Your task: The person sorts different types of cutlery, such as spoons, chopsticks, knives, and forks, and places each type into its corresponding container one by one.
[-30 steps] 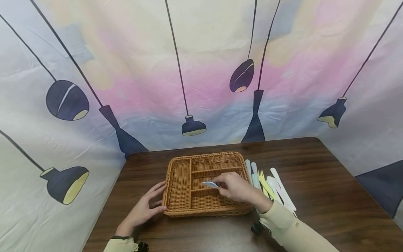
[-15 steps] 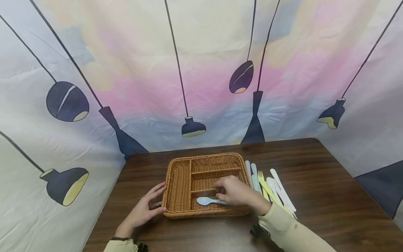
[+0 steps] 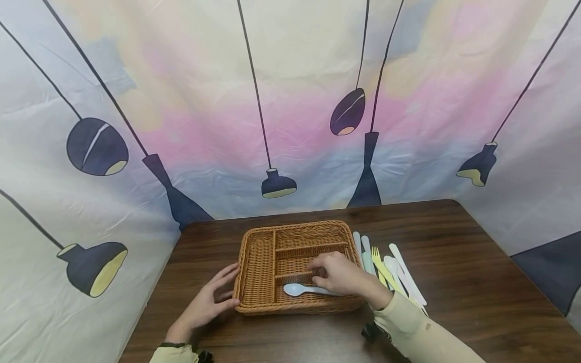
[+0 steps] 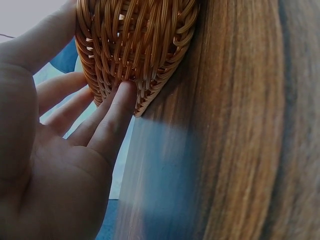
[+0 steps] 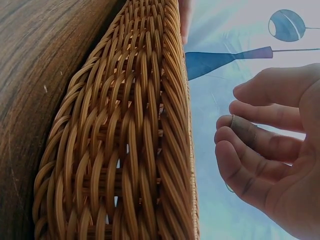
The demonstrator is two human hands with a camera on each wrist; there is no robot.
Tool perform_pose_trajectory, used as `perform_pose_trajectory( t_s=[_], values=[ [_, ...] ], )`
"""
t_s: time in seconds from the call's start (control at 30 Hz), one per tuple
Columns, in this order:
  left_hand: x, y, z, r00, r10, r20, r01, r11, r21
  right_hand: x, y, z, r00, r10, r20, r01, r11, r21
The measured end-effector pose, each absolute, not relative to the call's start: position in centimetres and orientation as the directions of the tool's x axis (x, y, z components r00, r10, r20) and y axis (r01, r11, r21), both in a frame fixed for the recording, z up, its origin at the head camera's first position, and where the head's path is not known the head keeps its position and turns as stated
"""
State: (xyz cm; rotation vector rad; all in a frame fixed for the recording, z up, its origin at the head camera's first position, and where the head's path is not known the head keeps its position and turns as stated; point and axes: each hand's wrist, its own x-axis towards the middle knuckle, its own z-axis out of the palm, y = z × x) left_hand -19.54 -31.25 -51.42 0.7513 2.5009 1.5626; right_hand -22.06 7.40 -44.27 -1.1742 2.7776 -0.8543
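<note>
A light blue spoon (image 3: pixel 296 289) lies in the front right compartment of a wicker basket (image 3: pixel 256 306), with the end of its handle hidden behind my right hand (image 3: pixel 339 272). That hand hovers over the basket's right side, fingers loosely bent and holding nothing, as the right wrist view also shows above the woven wall (image 5: pixel 120 130). My left hand (image 3: pixel 210 298) touches the basket's left end with extended fingers. In the left wrist view, the fingertips (image 4: pixel 127 90) rest against the wicker (image 4: pixel 135 45).
To the basket's right lie a yellow fork (image 3: pixel 376 256), a white spoon (image 3: pixel 391 263), a white knife (image 3: pixel 407 272) and several pastel handles (image 3: pixel 358 243), partly hidden by the right arm. Everything sits on a dark wooden table (image 3: pixel 481 297). Behind hangs a lamp-printed cloth (image 3: pixel 308 126).
A second ago my right hand held the spoon above the middle compartment. Half a second ago the spoon lay in the front compartment, released. The left hand has stayed at the basket's end.
</note>
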Motion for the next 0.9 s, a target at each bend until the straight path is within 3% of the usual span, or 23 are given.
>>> perform_pose_trajectory(
  t_s=[0.53, 0.9],
  values=[
    [-19.4, -31.3, -51.5, -0.873, 0.457, 0.170, 0.353, 0.352, 0.867, -22.2, 8.3, -43.9, -0.761, -0.609, 0.225, -0.619, 0.574, -0.536],
    [-19.6, -31.3, -51.5, -0.863, 0.469, 0.189, 0.372, 0.336, 0.865, -22.5, 9.8, -43.4, -0.779, -0.558, 0.288, -0.618, 0.604, -0.503]
  ],
)
